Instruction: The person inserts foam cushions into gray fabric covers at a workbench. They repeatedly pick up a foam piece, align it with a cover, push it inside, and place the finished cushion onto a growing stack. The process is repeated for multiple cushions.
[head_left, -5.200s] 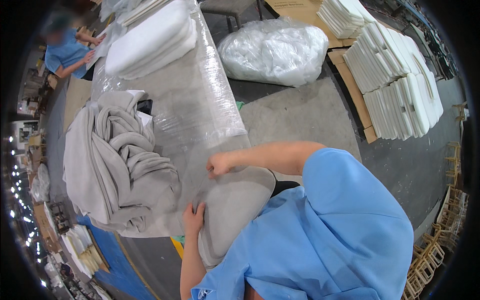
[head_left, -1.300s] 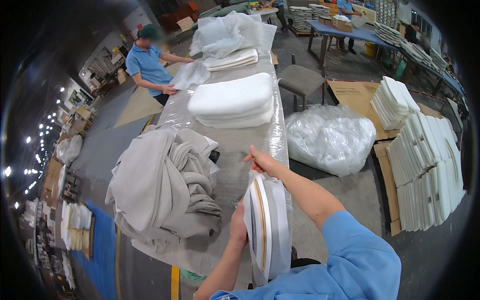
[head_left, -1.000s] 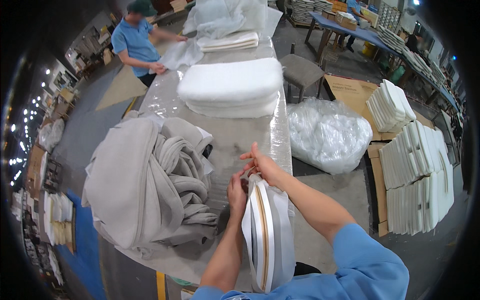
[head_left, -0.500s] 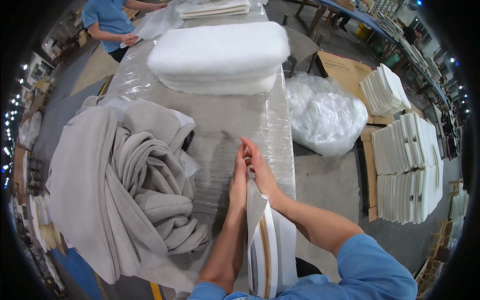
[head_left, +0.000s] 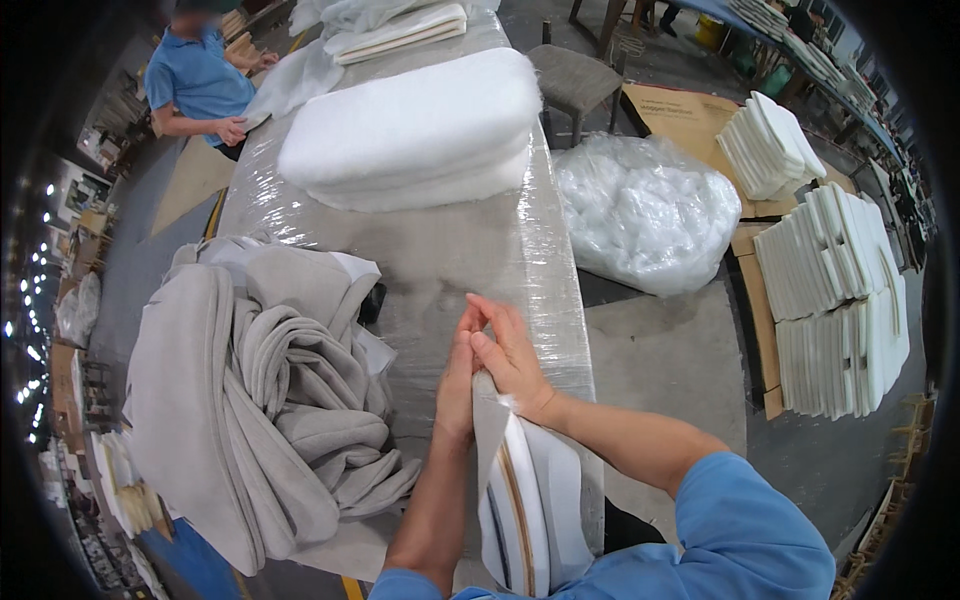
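Note:
Over the near part of the table, my left hand (head_left: 455, 385) and my right hand (head_left: 509, 360) meet palm to palm. Their fingers stretch forward, and the right thumb lies bent toward the left hand. Between my wrists and forearms stands a folded white padded cushion piece (head_left: 540, 465) with grey fabric on its left and a tan strip along its layers. Its far end reaches in under my palms, where the contact is partly hidden. Left of my arms, a large heap of grey fabric covers (head_left: 200, 400) with white lining lies folded and bunched.
Thick white batting (head_left: 410, 130) is stacked on the plastic-covered table (head_left: 440, 255). To the right are a clear bag of white stuffing (head_left: 650, 215), a grey chair (head_left: 575, 80) and stacked white foam pads (head_left: 840, 300) on cardboard. A co-worker (head_left: 195, 85) handles thin white sheeting at the far left.
My hands and the cushion piece have shifted slightly left and nearer, and the right thumb now bends across. The view has shifted, showing more of the co-worker. The fabric heap looks unchanged.

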